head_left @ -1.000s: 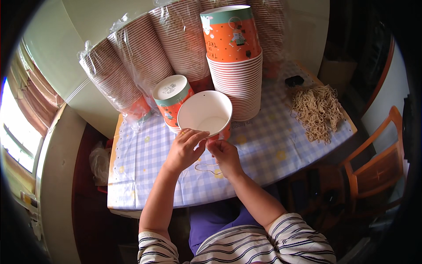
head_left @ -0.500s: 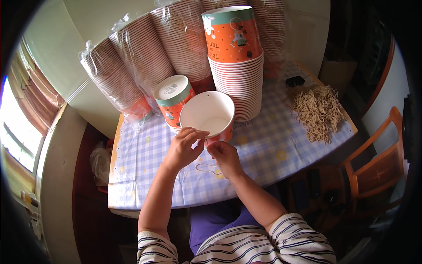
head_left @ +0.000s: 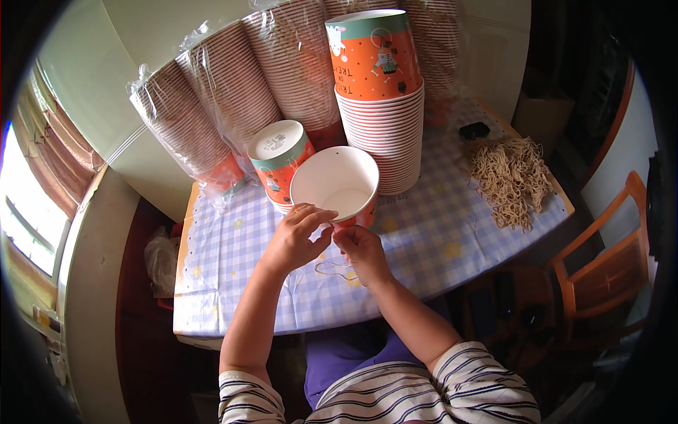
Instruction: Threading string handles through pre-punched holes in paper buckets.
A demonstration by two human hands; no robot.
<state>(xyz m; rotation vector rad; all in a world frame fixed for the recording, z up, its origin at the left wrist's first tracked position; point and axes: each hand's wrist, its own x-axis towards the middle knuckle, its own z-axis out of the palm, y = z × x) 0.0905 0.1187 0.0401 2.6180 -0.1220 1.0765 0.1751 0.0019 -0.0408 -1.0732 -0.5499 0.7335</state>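
An orange paper bucket (head_left: 318,173) with a white inside stands in front of me, its mouth facing up and tipped slightly toward me. My left hand (head_left: 292,237) grips its near rim, with the fingers over the edge and the thumb below. Close beside it, my right hand (head_left: 363,254) pinches a thin beige string at the bucket's near outer wall. A loop of that string (head_left: 316,268) hangs below, to the left of my right hand. The fingertips hide where string and bucket meet. A small hole shows in the far rim.
Behind the bucket stand a short upside-down bucket stack (head_left: 280,141) and a taller one (head_left: 380,134). Plastic-wrapped stacks (head_left: 229,78) line the back. A heap of beige strings (head_left: 510,180) lies at right on the checked tablecloth (head_left: 240,283), near a black object (head_left: 474,131). A wooden chair (head_left: 607,275) stands right.
The bucket has shifted very slightly to the right. Both hands keep almost the same place and grip, and the short string piece between the fingertips shows less.
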